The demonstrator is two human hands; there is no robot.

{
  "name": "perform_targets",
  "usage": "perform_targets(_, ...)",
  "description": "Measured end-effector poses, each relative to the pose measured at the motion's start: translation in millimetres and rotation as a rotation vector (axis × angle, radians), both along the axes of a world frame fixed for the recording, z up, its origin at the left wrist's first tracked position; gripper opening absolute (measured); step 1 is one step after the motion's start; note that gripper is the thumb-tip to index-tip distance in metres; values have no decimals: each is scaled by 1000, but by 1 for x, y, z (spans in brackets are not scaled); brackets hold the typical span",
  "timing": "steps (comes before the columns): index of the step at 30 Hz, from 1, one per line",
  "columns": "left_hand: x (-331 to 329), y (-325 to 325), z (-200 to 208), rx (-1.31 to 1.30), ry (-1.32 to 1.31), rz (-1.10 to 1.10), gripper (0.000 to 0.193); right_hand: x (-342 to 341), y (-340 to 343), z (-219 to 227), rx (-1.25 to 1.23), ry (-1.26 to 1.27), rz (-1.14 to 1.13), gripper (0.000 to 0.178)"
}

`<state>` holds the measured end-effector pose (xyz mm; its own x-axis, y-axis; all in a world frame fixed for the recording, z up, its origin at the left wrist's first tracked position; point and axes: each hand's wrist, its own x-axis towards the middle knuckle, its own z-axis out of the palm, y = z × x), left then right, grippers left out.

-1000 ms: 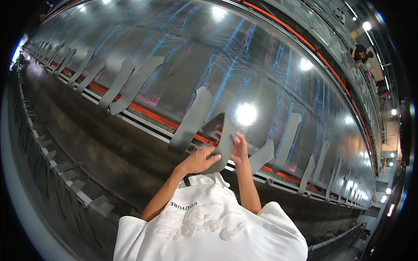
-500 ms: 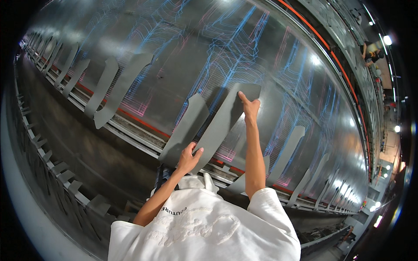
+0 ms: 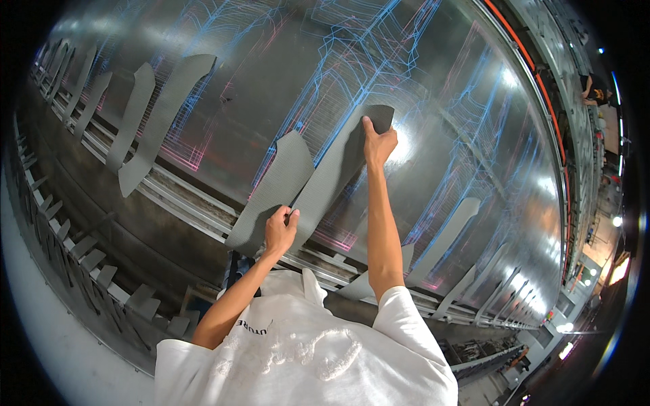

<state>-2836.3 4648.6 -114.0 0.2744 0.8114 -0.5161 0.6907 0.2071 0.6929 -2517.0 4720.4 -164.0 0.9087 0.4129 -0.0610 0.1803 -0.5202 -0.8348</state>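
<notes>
My two hands hold a long grey strip of sheet material (image 3: 332,179) that slants over a dark metal table (image 3: 261,111). At its far end, my right hand (image 3: 379,143) is closed on it, thumb on top and the other fingers hidden. That end is tilted and looks darker than the rest. Nearer my body, my left hand (image 3: 281,230) is closed, pinching the strip's left edge. Just left of it, partly behind this hand, lies a wider grey strip (image 3: 277,179) with an angled tip.
Several similar strips lie in a row to the left, one a long strip (image 3: 169,115), and to the right, one a pale strip (image 3: 450,233). Blue lines (image 3: 369,88) and pink lines mark the metal. A rail (image 3: 193,210) edges the table; a red-orange strip (image 3: 521,51) runs along its far side.
The view has shifted a little. The held strip's far end has tilted and darkened under my right hand. Both hands keep their grip.
</notes>
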Motion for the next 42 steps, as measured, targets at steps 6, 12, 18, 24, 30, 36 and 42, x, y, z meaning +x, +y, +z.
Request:
perform_targets(6,2,0,5,-28,1,10,34,0,1,-6,-33,-47,18,43)
perform_targets(12,4,5,8,-42,40,-38,33,-1,1,1,-69,-67,13,44)
perform_targets(18,5,3,9,19,12,-6,35,-1,3,-6,-98,-167,35,46)
perform_targets(24,2,0,-1,68,-15,2,35,9,-2,-23,-31,-206,34,49)
perform_targets(30,6,1,2,18,45,18,33,8,1,-20,-27,-182,67,48)
perform_targets(36,6,-5,-6,106,-44,68,33,6,1,-16,-59,-205,68,38)
perform_targets(42,5,-2,-2,68,10,49,33,6,0,-17,-73,-218,86,35)
